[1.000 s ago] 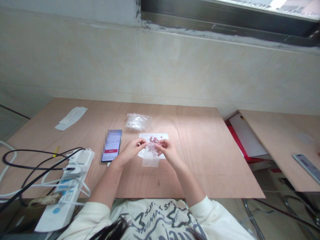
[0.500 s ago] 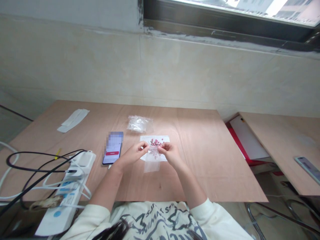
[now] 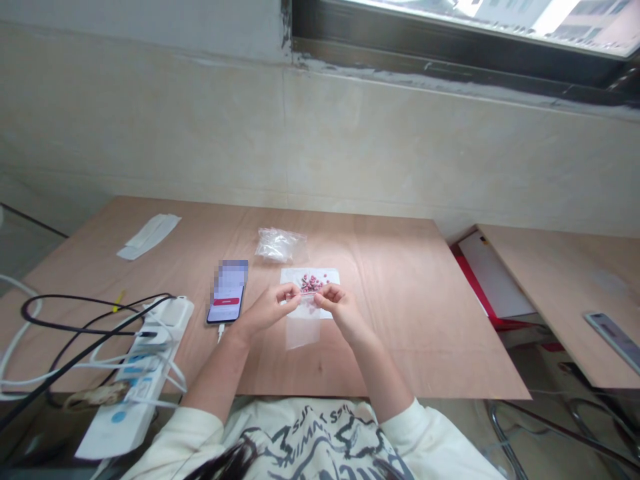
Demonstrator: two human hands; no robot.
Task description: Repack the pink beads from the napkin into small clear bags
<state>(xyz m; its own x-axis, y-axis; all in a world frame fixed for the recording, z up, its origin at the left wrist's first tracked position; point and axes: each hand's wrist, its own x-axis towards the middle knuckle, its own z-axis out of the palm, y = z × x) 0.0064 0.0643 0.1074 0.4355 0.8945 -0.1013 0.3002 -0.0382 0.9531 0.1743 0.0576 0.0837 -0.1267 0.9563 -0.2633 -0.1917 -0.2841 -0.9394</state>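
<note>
A small clear plastic zip bag (image 3: 303,332) hangs between my hands, its top edge pinched at both ends. My left hand (image 3: 274,307) grips the left end between thumb and fingers. The right end is pinched by my right hand (image 3: 340,308). Just behind the bag's edge, several small red and pink beads (image 3: 313,283) lie in a loose pile on a white sheet of paper (image 3: 290,275). Some of them show blurred through the bag. Whether anything is inside the bag, I cannot tell.
Behind the paper lies a bundle of clear plastic bags (image 3: 279,245). A phone (image 3: 227,293) with a cable rests left of my left hand. Further left are a white power strip (image 3: 135,387) with tangled cords and a white face mask (image 3: 149,237). Another phone (image 3: 614,339) sits on the right-hand table.
The view has shifted slightly. Both hands keep their pinch on the bag's top edge, which is now tilted a little differently and hides less of the beads.
</note>
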